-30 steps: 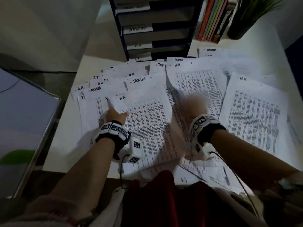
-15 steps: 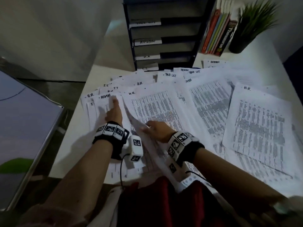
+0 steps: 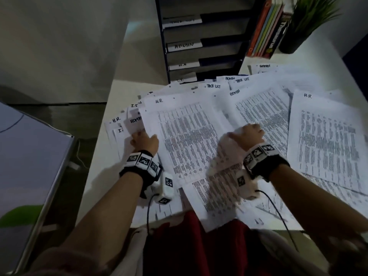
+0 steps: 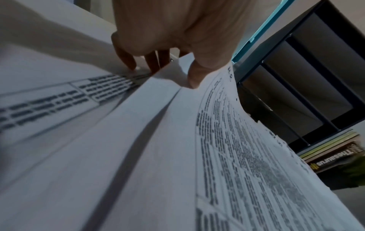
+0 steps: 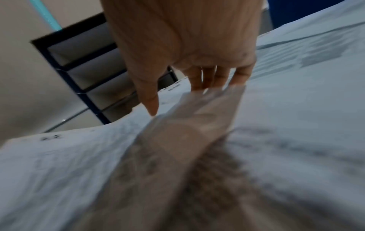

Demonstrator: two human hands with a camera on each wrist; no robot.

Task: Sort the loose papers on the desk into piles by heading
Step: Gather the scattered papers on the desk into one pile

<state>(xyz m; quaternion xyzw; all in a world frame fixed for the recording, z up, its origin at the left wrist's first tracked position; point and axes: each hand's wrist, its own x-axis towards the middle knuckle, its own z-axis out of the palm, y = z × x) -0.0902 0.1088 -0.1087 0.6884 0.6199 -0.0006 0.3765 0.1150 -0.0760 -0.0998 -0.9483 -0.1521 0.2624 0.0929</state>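
Loose printed papers headed H.R., ADMIN, TASK LIST and I.T. overlap across the white desk (image 3: pixel 95 166). My left hand (image 3: pixel 139 136) rests at the left of the spread. Its fingertips (image 4: pixel 130 65) press on the lower sheets and the thumb touches the left edge of a large H.R. sheet (image 3: pixel 189 136), which curls up beside it (image 4: pixel 237 156). My right hand (image 3: pixel 243 130) is over the middle and grips a blurred sheet (image 3: pixel 221 162) that trails toward me; its heading is hidden. In the right wrist view this sheet (image 5: pixel 197 125) runs between the thumb and fingers (image 5: pixel 207 79).
A black tray rack (image 3: pixel 199 46) with labelled shelves stands at the desk's back. Right of it are upright books (image 3: pixel 264 30) and a potted plant (image 3: pixel 298 26). Another H.R. sheet (image 3: pixel 328 140) lies at the right. A grey surface (image 3: pixel 29 156) sits left of the desk.
My right hand took a sheet near the left hand and has swept right with it, uncovering the large H.R. sheet. The left hand stayed in place.
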